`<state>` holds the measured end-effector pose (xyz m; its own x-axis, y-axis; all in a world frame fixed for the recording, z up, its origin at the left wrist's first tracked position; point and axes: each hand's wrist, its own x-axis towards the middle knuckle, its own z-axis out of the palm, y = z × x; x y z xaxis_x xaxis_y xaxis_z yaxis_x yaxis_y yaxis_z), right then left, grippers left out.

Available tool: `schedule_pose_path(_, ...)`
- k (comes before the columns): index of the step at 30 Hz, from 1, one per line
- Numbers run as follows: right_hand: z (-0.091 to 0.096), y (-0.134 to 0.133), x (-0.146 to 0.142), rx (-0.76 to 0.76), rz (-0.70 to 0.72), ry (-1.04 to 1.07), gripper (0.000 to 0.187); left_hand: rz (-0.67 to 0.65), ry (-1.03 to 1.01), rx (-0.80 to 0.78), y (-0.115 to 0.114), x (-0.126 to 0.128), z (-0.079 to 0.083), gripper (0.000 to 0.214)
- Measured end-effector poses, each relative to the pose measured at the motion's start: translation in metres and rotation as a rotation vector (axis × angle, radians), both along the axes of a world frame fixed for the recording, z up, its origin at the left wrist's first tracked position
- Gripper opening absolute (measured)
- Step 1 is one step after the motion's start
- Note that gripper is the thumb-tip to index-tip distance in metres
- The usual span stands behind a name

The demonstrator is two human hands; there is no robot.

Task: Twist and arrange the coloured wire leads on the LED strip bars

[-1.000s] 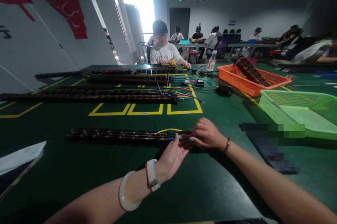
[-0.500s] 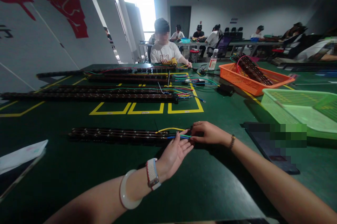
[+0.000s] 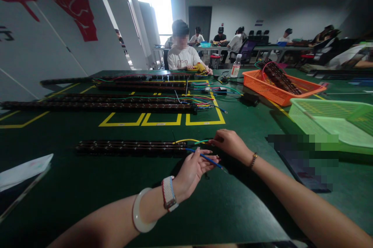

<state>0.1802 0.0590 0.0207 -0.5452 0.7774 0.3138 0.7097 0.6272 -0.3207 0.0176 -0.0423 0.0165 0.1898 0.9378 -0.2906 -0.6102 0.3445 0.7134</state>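
A long black bundle with thin copper-coloured lines (image 3: 131, 147) lies crosswise on the table in front of me. Yellow, green and blue wires come out of its right end. My left hand (image 3: 194, 170) is turned palm up, the blue wire (image 3: 212, 161) caught between its thumb and fingers, and the wire's tip sticks out past the fingertips. Just beyond it, my right hand (image 3: 231, 143) pinches the green wire (image 3: 201, 142) near its end. The yellow wire (image 3: 188, 140) arches towards the same fingertips; whether they hold it too is hidden.
More dark bundles (image 3: 122, 106) with coloured wires lie farther back across yellow tape outlines. An orange basket (image 3: 262, 93) holding another bundle and a light green basket (image 3: 329, 139) stand at right. A person (image 3: 183, 55) sits opposite with a yellow tool (image 3: 198, 68). A bottle (image 3: 236, 66) stands nearby.
My right hand has moved slightly up and left, drawing the green wire away from the blue one. The blue wire now slants down across my left fingers, its end exposed.
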Motion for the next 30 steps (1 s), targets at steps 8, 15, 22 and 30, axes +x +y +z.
schedule_pose_path(8,0.0,-0.007,-0.004,0.041,0.272,-0.247,0.024,0.012,-0.04,-0.024,0.001,0.0,-0.001,0.038)
schedule_pose_path(15,0.013,-0.003,0.003,-0.363,0.138,0.091,0.046,0.0,-0.082,-0.013,0.002,0.0,-0.004,0.039)
schedule_pose_path(22,0.02,-0.004,0.008,-1.159,0.328,0.07,0.052,0.0,-0.101,-0.035,0.003,-0.001,0.0,0.042)
schedule_pose_path(30,0.021,-0.006,0.006,-1.14,0.322,0.025,0.046,-0.083,-0.079,-0.012,0.004,-0.002,-0.004,0.049)
